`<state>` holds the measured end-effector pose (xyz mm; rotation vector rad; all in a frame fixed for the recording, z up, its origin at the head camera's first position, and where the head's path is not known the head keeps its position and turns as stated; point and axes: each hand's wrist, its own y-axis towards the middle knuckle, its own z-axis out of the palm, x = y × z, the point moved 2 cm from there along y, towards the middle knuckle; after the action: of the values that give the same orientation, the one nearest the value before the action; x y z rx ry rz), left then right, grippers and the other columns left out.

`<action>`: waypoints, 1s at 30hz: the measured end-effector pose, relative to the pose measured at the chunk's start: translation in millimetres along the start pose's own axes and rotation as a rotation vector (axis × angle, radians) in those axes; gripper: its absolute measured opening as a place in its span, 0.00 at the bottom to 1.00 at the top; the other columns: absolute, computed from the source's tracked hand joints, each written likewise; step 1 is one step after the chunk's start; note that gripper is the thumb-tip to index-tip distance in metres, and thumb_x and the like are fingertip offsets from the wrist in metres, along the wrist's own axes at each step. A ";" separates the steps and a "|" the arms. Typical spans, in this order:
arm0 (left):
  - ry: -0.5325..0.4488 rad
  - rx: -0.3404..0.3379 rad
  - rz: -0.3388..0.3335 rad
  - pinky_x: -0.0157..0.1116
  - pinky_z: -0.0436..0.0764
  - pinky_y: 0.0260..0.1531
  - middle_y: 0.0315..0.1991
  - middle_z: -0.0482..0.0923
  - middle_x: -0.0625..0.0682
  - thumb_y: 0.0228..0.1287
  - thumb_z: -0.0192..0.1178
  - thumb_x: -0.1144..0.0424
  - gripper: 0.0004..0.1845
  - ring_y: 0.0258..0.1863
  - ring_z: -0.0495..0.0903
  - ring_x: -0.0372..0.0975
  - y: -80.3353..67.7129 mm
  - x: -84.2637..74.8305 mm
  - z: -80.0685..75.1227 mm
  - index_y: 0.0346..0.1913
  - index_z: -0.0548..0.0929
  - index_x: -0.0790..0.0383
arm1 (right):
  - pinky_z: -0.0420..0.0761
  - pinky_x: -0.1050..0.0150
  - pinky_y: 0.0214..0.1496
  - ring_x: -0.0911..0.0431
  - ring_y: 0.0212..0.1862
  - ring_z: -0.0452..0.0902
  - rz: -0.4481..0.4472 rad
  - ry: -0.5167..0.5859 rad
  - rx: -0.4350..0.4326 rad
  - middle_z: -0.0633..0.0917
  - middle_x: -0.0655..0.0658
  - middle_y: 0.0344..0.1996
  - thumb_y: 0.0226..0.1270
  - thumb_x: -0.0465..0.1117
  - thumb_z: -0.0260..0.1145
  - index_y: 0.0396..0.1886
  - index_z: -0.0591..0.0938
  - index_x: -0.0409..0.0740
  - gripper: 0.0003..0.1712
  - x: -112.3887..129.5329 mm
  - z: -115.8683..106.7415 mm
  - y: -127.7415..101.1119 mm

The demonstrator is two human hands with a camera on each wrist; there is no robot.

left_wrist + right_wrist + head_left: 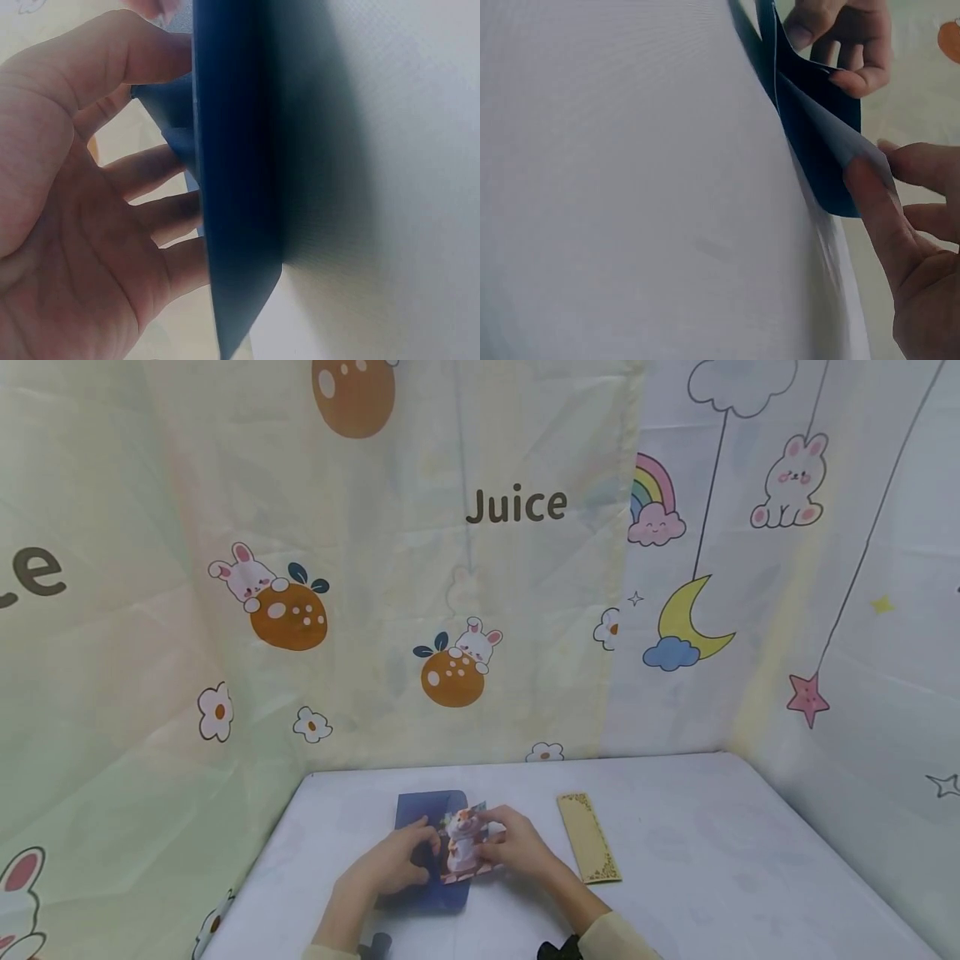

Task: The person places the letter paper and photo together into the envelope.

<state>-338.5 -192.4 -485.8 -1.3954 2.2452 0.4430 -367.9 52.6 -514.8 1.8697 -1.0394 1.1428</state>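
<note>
Pale cloth walls (pixel 405 510) fill the frame from top to bottom on the left, centre and right, creased and softly lit, with "Juice" lettering (pixel 516 504) high in the middle, bunnies hugging orange fruit at centre left, and a yellow moon (pixel 686 618) hanging over a blue cloud at upper right. Below them, across the bottom of the frame, stretches the white table (pixel 697 843), its far edge running nearly level along the foot of the back wall. And there, at lower centre, lies the blue folder (pixel 426 807), a panel of it lifted off the surface in the wrist views. The left hand (pixel 393 862) has it, thumb and fingers gripping a blue panel! Just right of it, the right hand (pixel 521 843) pinches a picture card between thumb and fingers. To the right, a gold strip (pixel 589 839) with ornate corners lies slanted on the white. And the picture card (pixel 461 845), a cartoon animal on its face, sits tilted over the folder's right side, between the two hands; how far it reaches into the folder, one cannot tell.
</note>
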 end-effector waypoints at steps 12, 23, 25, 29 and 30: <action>0.003 0.003 -0.038 0.71 0.62 0.71 0.77 0.64 0.69 0.51 0.71 0.69 0.19 0.75 0.63 0.69 0.5 -0.3 0.5 0.38 0.76 0.42 | 0.81 0.67 0.23 0.63 0.18 0.75 -0.049 -0.169 0.019 0.86 0.34 0.58 0.51 0.33 0.75 0.61 0.83 0.35 0.33 5.8 6.9 4.3; -0.021 0.014 -0.108 0.69 0.61 0.72 0.79 0.62 0.66 0.55 0.72 0.66 0.21 0.77 0.62 0.67 0.2 2.7 3.0 0.51 0.83 0.47 | 0.83 0.65 0.25 0.57 0.24 0.83 0.015 -0.138 0.054 0.84 0.36 0.59 0.54 0.34 0.79 0.69 0.76 0.37 0.40 5.3 15.1 5.9; -0.018 0.014 -0.099 0.70 0.62 0.72 0.79 0.63 0.66 0.55 0.72 0.67 0.20 0.76 0.62 0.67 0.5 2.6 3.2 0.49 0.82 0.46 | 0.84 0.67 0.31 0.56 0.32 0.84 -0.009 -0.180 0.039 0.82 0.36 0.63 0.53 0.35 0.80 0.68 0.77 0.37 0.40 5.8 15.4 7.1; -0.007 0.013 -0.078 0.71 0.62 0.71 0.78 0.63 0.67 0.53 0.72 0.67 0.17 0.76 0.63 0.68 1.0 2.7 4.0 0.40 0.78 0.43 | 0.84 0.68 0.41 0.56 0.44 0.83 -0.040 -0.217 0.025 0.79 0.35 0.67 0.53 0.37 0.81 0.66 0.79 0.38 0.38 4.5 17.0 9.6; -0.006 0.012 -0.075 0.71 0.62 0.71 0.78 0.64 0.67 0.52 0.72 0.67 0.17 0.75 0.63 0.69 1.2 2.8 4.1 0.39 0.78 0.43 | 0.84 0.68 0.40 0.57 0.43 0.83 -0.041 -0.211 0.027 0.79 0.35 0.67 0.53 0.37 0.81 0.66 0.78 0.38 0.39 3.9 17.8 10.1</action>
<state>-339.7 -191.9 -490.7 -1.4644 2.1790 0.4074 -369.4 31.9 -516.2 2.0569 -1.0989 0.9556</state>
